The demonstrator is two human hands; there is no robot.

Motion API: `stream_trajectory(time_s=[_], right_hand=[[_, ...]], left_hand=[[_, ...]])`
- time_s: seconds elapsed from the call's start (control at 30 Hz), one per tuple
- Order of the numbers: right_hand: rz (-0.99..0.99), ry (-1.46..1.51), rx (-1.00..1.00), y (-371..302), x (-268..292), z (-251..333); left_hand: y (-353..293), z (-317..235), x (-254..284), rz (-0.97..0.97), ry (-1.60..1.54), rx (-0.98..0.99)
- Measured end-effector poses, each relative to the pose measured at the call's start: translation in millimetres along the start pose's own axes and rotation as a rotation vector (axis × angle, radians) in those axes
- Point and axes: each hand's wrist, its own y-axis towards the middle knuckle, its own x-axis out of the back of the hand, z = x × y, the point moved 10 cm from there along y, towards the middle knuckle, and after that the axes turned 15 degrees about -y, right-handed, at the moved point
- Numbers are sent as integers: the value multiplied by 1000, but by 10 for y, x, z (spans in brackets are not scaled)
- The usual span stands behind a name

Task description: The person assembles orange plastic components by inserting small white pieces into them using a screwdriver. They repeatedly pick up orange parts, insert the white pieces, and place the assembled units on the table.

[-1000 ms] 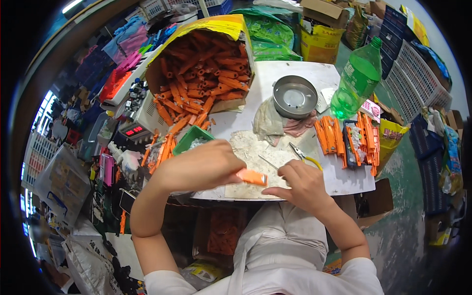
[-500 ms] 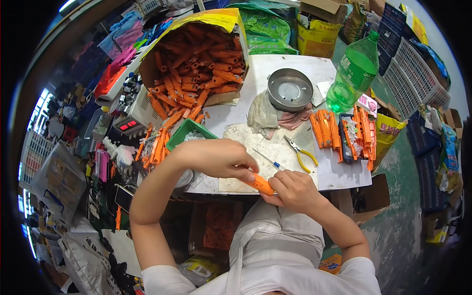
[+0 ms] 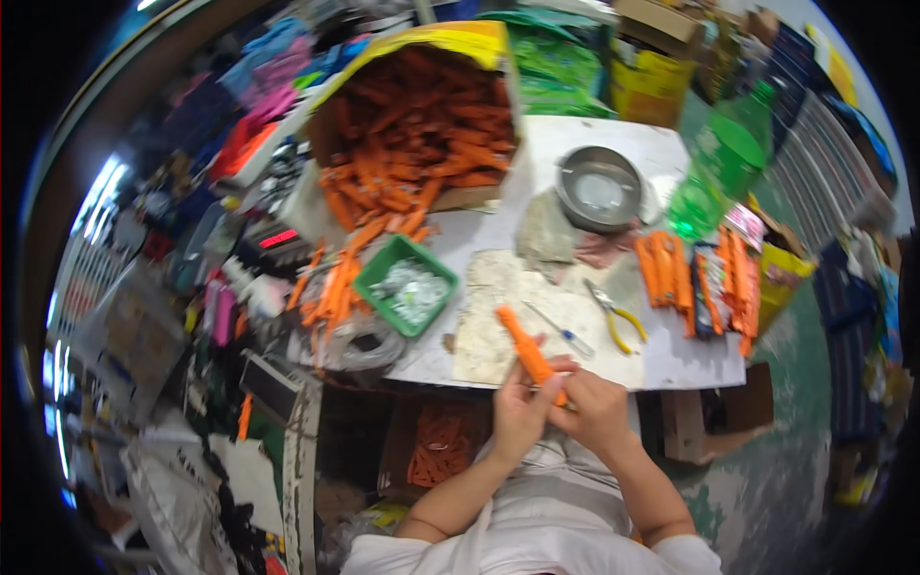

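Both my hands are together at the table's near edge, on one long orange plastic casing [image 3: 527, 351]. It slants up and away to the left, its far end above the pale work mat [image 3: 484, 355]. My left hand [image 3: 520, 422] is closed around its lower part, thumb on top. My right hand [image 3: 596, 410] closes its fingers at the near end; whatever lies under those fingertips is hidden. Just beyond lie a thin screwdriver [image 3: 565, 333] with a blue-and-clear handle and yellow-handled pliers [image 3: 618, 321]. A green tray [image 3: 407, 324] with small clear pieces stands left of the mat.
A large yellow-edged bag [image 3: 412, 43] spills orange casings at the back left. A metal bowl [image 3: 600, 189] rests on rags [image 3: 546, 230]. Further right stand a green bottle [image 3: 724, 158] and stacked orange casings [image 3: 663, 270]. An open cardboard box [image 3: 685, 422] sits below the table.
My left hand has swung from in front of the green tray down beside my right hand, uncovering the tray. The casing now points more away from me. The whole view has shifted and blurred somewhat.
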Motion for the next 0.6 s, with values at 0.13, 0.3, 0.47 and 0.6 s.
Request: stream_trajectory(time_s=[0.13, 0.3, 0.47, 0.6], right_hand=[[-7, 25, -98, -51, -5, -21], [16, 28, -60, -123, -133, 45], [43, 2, -87, -201, -160, 42], [41, -8, -104, -224, -153, 8]], left_hand=[[-18, 89, -30, 72, -32, 45], [-63, 82, 53, 69, -33, 76], [-82, 193, 111, 49, -61, 111], [-67, 211, 82, 50, -52, 87]])
